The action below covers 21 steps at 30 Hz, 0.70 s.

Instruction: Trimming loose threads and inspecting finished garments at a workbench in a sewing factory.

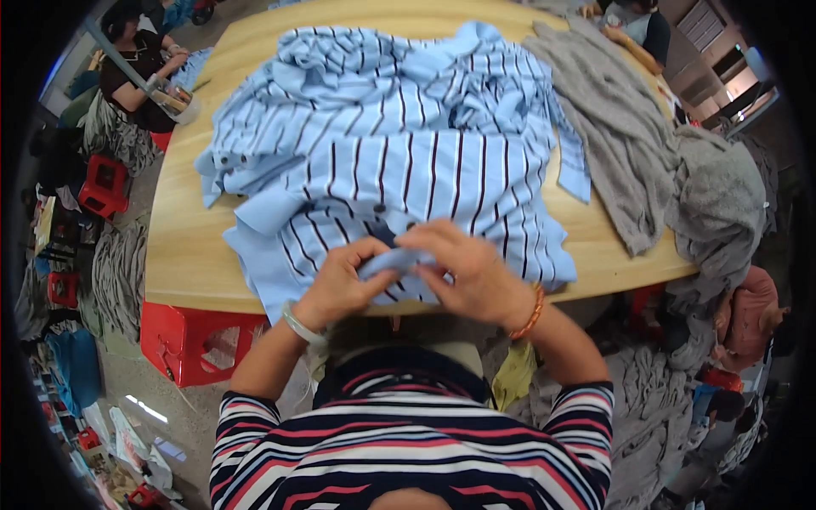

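Note:
A light blue garment with dark and white stripes (433,174), seemingly a shirt, lies bunched on the table before me. Dark buttons show on it. Its near part hangs slightly over the front edge. My left hand (350,276) pinches a folded plain blue band (396,262) of this garment between thumb and fingers. From the other side, my right hand (466,270) grips the same band, thumb below and fingers above; its fingers are a little blurred. Both hands are close together just above the table's front edge. More striped cloth is heaped behind them.
The pale wooden table (183,246) carries grey fuzzy garments (629,144) on its right, spilling over the edge. A red plastic stool (191,344) stands below the left front. Co-workers sit at the far left and far right. Grey cloth piles (646,416) lie at lower right.

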{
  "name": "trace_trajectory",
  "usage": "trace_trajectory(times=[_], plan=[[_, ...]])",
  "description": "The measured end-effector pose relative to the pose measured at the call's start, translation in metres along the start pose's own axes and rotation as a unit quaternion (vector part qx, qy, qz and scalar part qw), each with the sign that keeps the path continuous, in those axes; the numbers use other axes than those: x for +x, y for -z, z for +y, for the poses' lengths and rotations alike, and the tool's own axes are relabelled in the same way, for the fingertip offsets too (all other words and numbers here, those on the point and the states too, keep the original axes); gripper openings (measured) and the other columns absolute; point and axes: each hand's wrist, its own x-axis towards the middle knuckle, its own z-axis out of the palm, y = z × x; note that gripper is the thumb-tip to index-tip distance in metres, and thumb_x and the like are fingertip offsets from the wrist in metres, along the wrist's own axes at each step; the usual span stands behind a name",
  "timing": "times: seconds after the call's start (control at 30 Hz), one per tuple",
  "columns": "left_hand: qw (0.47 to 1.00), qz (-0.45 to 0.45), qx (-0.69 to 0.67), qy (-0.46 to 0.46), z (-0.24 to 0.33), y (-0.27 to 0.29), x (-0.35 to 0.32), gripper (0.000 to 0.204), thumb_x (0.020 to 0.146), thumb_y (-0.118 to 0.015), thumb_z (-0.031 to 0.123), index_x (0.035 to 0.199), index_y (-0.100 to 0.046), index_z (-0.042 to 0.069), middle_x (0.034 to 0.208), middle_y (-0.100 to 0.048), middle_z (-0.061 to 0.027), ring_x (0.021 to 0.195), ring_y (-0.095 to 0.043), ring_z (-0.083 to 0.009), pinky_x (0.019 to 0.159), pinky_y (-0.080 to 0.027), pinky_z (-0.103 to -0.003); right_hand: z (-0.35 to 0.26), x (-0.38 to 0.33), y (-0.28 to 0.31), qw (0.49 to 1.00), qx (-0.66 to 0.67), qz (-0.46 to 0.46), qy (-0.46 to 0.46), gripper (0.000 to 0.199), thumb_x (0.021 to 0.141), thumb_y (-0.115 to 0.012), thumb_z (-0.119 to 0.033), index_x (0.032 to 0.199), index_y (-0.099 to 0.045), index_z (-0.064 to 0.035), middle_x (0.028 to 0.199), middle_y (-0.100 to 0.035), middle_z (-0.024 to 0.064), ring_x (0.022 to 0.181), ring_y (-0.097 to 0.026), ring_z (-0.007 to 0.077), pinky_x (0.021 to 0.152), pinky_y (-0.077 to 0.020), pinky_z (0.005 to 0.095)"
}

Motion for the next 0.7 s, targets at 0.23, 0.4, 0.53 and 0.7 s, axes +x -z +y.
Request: trace_trajectory(times=[0.23, 0.4, 0.53, 0.7], plan=[[0.987, 0.053, 0.117, -0.092, -0.011, -0.023, -0.012, 0.014, 0.073, -0.069, 0.011, 0.085, -0.064, 0.004, 0.075, -0.062, -0.0123, 0.065, -0.062, -0.026, 0.059, -0.048, -0.032, 0.007, -0.02, -0.018, 0.999, -0.031, -0.034, 0.016, 0.013, 0.078, -0.066, -0.002, 0.091, -0.063, -0.0038, 0.082, -0.056, 0.0108, 0.069, -0.059, 0.0294, 0.059, -0.0473, 0.0352], [0.957, 0.112, 0.207, -0.171, -0.016, -0.027, -0.007, 0.018, 0.068, -0.066, 0.004, 0.085, -0.063, 0.004, 0.076, -0.062, -0.0122, 0.064, -0.062, -0.0267, 0.057, -0.048, -0.033, -0.001, -0.023, -0.021, 0.989, -0.081, 0.023, 0.125, 0.016, 0.074, -0.063, 0.0, 0.09, -0.062, -0.0021, 0.079, -0.057, 0.0092, 0.068, -0.06, 0.0263, 0.057, -0.0483, 0.0344], [0.928, 0.155, 0.242, -0.239, -0.012, -0.027, 0.003, 0.021, 0.064, -0.064, 0.001, 0.084, -0.062, 0.005, 0.075, -0.06, -0.0136, 0.065, -0.061, -0.0315, 0.055, -0.047, -0.036, 0.0, -0.021, -0.016, 0.988, -0.119, 0.013, 0.099, 0.015, 0.077, -0.067, 0.001, 0.09, -0.061, -0.0007, 0.079, -0.059, 0.0115, 0.067, -0.061, 0.0287, 0.055, -0.0493, 0.0349], [0.939, 0.144, 0.23, -0.214, -0.011, -0.028, 0.008, 0.019, 0.065, -0.063, 0.0, 0.083, -0.063, 0.003, 0.073, -0.061, -0.0134, 0.062, -0.061, -0.0287, 0.053, -0.046, -0.033, 0.009, -0.018, -0.016, 0.995, -0.087, -0.049, 0.023, 0.016, 0.079, -0.063, 0.001, 0.091, -0.054, -0.0006, 0.088, -0.052, 0.0135, 0.074, -0.057, 0.0321, 0.064, -0.0476, 0.0367]])
